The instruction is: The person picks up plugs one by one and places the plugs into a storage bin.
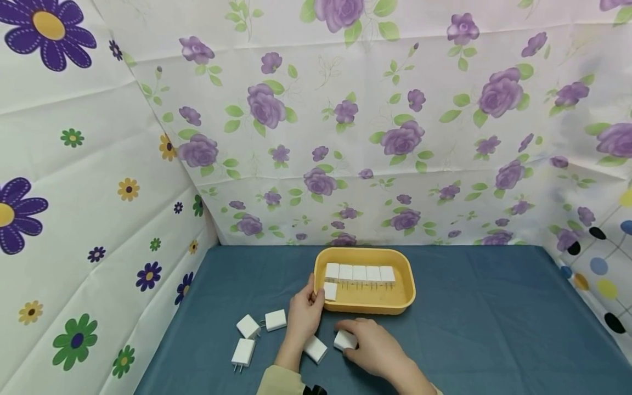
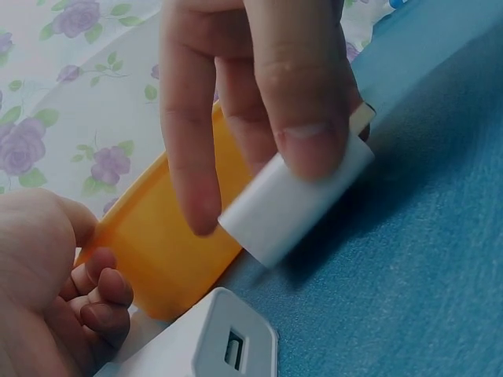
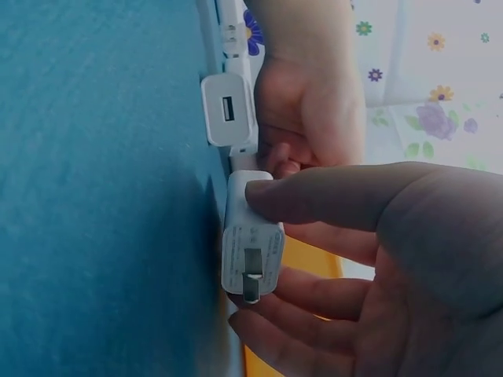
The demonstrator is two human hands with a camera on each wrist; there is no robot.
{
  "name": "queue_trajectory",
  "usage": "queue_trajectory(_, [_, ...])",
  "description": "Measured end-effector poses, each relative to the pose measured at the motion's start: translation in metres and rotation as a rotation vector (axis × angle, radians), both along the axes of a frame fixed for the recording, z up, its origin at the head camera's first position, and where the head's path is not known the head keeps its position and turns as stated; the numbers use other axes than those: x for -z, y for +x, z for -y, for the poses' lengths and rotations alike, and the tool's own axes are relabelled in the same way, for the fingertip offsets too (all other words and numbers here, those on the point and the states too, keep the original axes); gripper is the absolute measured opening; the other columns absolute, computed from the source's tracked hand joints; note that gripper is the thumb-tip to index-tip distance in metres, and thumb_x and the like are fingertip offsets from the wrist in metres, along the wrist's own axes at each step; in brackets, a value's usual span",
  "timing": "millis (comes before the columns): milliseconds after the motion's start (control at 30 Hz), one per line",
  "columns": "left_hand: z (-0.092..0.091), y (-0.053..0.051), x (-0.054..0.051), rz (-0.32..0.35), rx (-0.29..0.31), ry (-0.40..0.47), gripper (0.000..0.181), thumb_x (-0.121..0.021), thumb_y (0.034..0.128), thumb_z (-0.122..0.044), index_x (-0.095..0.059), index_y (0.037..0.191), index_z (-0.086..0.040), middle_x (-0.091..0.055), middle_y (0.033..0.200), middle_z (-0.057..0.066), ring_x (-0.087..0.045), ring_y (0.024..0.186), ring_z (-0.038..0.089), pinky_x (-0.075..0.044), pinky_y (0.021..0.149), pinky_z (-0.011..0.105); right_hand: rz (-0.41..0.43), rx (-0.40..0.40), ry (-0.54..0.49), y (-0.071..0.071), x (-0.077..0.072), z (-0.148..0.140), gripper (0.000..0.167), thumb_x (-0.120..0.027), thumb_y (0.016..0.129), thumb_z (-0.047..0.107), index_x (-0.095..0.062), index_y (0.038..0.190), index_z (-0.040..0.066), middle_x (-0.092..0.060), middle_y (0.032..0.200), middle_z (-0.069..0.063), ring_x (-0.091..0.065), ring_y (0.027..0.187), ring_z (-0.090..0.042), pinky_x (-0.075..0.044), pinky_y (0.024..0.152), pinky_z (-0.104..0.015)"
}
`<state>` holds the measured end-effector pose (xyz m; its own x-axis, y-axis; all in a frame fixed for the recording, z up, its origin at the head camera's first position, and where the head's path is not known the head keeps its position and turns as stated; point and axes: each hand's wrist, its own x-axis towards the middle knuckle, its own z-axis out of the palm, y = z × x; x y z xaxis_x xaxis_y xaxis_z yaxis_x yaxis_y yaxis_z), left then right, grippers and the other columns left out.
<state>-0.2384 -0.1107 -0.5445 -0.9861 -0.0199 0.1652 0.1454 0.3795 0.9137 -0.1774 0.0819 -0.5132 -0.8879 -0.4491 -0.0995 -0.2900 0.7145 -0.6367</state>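
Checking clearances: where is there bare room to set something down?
Widest: blue cloth between the yellow tray and dotted backdrop. The tray's front-right floor is bare too. Crowded: around the left hand, beside four loose chargers.

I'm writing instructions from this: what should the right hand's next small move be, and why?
Probably lift the white wall charger in the right hand over the near wall of the yellow tray and set it beside the lone front-row charger: bare tray floor shows there, five chargers form the back row, and the left hand holds the tray's left end.
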Motion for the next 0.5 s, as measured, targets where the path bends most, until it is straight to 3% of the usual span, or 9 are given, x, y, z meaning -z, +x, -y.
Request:
queue_trajectory(300, [0.0, -0.001, 0.0, -0.014, -0.012, -0.003, 0.056, -0.064, 0.1085, -0.018, -0.048, 0.158, 0.004, -0.049, 0.064, -0.004, -0.043, 0.052, 0.009, -0.034, 0.051, 0.024, 0.055, -0.028, -0.201, -0.005, -0.009, -0.011, 0.048, -0.083, 0.094, 0.022, -0.071, 0.14, 0.011, -0.073, 0.117, 0.006, -0.067, 0.095, -0.008, -0.054, 0.077, -0.033])
queue_trajectory(500, [0.0, -0.001, 0.002, -0.009, -0.016, 0.003, 0.057, -0.066, 0.1081, -0.02, -0.049, 0.157, 0.003, -0.049, 0.064, -0.004, -0.042, 0.05, 0.006, -0.033, 0.05, 0.023, 0.064, 0.021, -0.269, -0.007, -0.011, -0.017, 0.047, -0.081, 0.097, 0.024, -0.07, 0.142, 0.012, -0.072, 0.115, 0.01, -0.067, 0.096, -0.011, -0.055, 0.078, -0.036])
